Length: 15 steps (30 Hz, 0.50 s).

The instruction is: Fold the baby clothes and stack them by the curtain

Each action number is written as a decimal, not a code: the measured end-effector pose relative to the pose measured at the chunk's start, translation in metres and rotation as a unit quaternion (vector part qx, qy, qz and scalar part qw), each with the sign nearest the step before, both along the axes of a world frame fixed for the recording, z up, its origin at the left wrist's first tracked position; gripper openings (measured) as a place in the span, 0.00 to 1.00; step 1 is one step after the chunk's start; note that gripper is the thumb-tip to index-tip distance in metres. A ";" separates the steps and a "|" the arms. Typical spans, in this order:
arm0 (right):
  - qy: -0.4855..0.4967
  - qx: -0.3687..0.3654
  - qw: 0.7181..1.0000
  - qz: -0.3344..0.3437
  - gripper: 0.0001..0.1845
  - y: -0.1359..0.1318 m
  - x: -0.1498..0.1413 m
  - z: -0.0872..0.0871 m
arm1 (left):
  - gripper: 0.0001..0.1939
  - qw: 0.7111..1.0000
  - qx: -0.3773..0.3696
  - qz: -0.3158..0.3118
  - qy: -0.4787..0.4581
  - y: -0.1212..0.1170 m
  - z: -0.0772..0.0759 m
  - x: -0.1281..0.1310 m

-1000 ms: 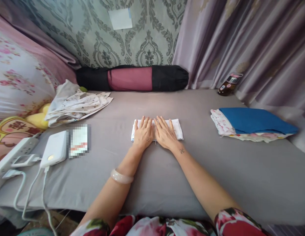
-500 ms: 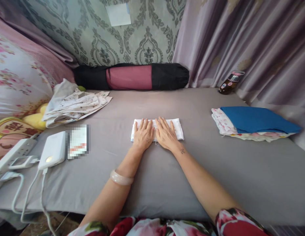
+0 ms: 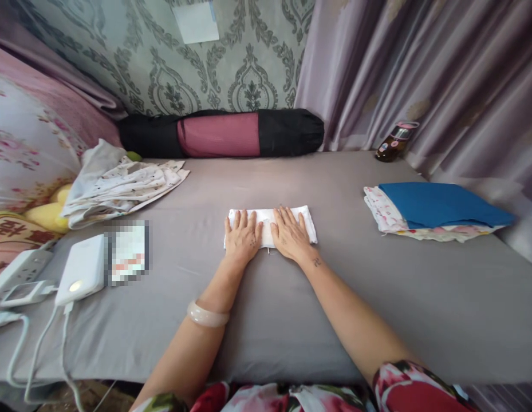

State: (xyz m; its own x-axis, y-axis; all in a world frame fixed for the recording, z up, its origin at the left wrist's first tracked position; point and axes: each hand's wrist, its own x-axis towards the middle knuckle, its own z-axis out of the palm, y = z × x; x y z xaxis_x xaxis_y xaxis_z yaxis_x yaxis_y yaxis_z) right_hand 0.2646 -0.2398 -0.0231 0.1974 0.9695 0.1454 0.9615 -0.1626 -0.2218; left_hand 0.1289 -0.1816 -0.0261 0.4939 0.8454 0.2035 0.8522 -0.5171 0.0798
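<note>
A white cloth [image 3: 266,222], folded into a small flat rectangle, lies on the grey sheet [image 3: 266,177] in front of me. Flat on its left part rests my left hand [image 3: 243,236], fingers stretched out and pointing away from me. My right hand [image 3: 290,233] presses on the right part of the cloth, also open with its fingers spread. A narrow strip of cloth shows between the two hands. Its underside is hidden, and a short thread or tag sticks out at the near edge.
Folded fabrics with a blue piece [image 3: 446,205] on top lie at right, near a bottle [image 3: 394,142]. Crumpled patterned cloth [image 3: 119,186], a white power bank [image 3: 82,269] and a power strip [image 3: 19,269] are at left. A black-and-pink rolled bag [image 3: 218,135] lies along the wall.
My hands have slid slightly apart on the cloth, so more of its middle shows. The whole view has shifted a little; the cloth stays folded.
</note>
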 end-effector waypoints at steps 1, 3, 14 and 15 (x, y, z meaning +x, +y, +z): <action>0.001 -0.002 1.000 0.000 0.30 0.000 0.000 0.001 | 0.28 1.000 0.002 0.000 -0.003 0.000 0.001 0.000; 0.001 0.002 1.000 -0.004 0.30 -0.001 0.001 0.003 | 0.27 1.000 0.011 0.001 -0.015 0.000 0.002 -0.001; -0.017 -0.022 0.996 -0.084 0.33 0.000 0.020 -0.005 | 0.28 0.999 -0.018 0.040 -0.012 0.008 -0.003 -0.007; -0.018 -0.022 0.996 -0.084 0.33 0.000 0.020 -0.005 | 0.29 0.999 -0.018 0.040 -0.009 0.009 -0.003 -0.007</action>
State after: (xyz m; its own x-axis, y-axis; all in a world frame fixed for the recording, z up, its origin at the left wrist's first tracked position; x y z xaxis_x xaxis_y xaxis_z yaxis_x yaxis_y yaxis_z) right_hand 0.2848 -0.2397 -0.0285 0.3520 0.9292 0.1126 0.9274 -0.3300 -0.1760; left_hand 0.1223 -0.1727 -0.0295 0.4215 0.8888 0.1801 0.8885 -0.4445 0.1140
